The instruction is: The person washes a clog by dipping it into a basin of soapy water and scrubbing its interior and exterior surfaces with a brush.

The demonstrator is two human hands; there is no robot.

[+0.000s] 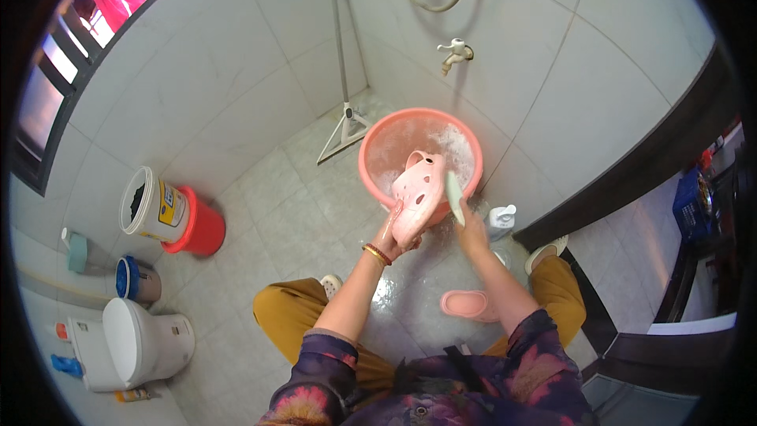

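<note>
My left hand (pixel 396 238) grips a pink clog (pixel 419 193) with round holes in its upper, holding it tilted over the near side of a pink tub (pixel 372 142). Foamy suds cling to the tub's inner wall. In my right hand (pixel 471 233) is a pale green scrubbing brush (pixel 454 196), held along the clog's right side; its bristles are hidden from view. Whether the brush touches the clog, I cannot tell. Another pink clog (pixel 465 304) lies on the wet floor between my feet.
A white bottle (pixel 501 219) stands right of the tub, near the doorway's dark sill. Behind are a wall tap (pixel 455 55) and a floor squeegee (pixel 345 126) leaning in the corner. To the left are a red bucket (pixel 206 225) and a toilet (pixel 146 339).
</note>
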